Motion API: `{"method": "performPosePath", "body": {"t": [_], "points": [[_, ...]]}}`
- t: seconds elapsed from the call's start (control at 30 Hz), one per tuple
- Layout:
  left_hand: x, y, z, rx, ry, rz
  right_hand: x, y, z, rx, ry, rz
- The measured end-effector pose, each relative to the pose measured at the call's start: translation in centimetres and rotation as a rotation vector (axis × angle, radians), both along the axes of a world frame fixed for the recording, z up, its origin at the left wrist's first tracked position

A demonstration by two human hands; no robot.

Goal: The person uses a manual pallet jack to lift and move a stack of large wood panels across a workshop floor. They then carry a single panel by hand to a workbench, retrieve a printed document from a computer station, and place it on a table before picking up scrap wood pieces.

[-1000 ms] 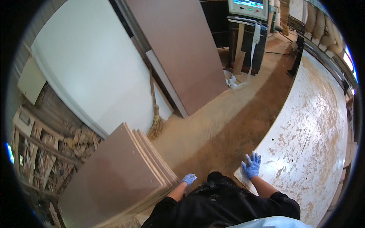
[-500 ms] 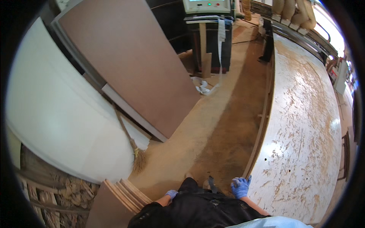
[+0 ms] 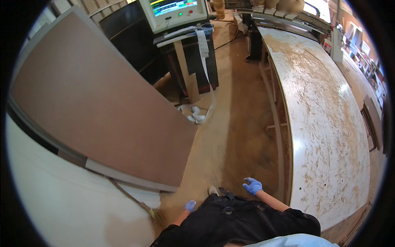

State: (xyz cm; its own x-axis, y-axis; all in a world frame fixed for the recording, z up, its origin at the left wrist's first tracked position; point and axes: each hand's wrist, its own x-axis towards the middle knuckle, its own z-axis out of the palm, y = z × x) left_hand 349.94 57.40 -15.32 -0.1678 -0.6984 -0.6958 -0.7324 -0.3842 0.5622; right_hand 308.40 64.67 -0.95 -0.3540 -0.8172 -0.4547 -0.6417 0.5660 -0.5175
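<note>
My left hand (image 3: 190, 206), in a blue-and-white work glove, hangs low beside my dark clothing with its fingers loosely extended and nothing in it. Nearest to it are a straw broom (image 3: 154, 215) and the lower edge of a large brown panel (image 3: 111, 107) that leans at the left. My right hand (image 3: 253, 186), gloved in blue, is held out over the floor with its fingers apart. It holds nothing and is a little left of the long white machine table (image 3: 310, 136), which is scuffed and strewn with sawdust.
A large white sheet (image 3: 74, 197) stands at the lower left, by the broom. Ahead, a control console (image 3: 177, 14) with a lit screen sits on a dark cabinet; a paper strip (image 3: 203, 45) trails from it to the floor (image 3: 218, 136). Machine hoses (image 3: 288, 6) are at the table's far end.
My view has moved forward, so the console and brown panel appear closer. My right hand has come off the table's edge. The stack of brown boards at lower left has left the view.
</note>
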Motion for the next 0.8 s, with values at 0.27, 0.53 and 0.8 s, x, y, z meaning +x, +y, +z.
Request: {"method": "performPosePath", "body": {"t": [0.27, 0.53, 0.8], "points": [[-3.2, -20.6, -0.6, -0.153, -0.164, -0.256, -4.0, -11.3, -1.9, 0.082, -0.216, -0.288], [-17.6, -34.7, -2.7, -0.085, 0.142, -0.008, -17.0, -22.7, -6.4, 0.032, -0.203, -0.439], [-32.3, -46.6, 0.3, -0.174, 0.285, 0.057, -33.9, -45.5, -0.9, -0.344, -0.217, -0.394]]}}
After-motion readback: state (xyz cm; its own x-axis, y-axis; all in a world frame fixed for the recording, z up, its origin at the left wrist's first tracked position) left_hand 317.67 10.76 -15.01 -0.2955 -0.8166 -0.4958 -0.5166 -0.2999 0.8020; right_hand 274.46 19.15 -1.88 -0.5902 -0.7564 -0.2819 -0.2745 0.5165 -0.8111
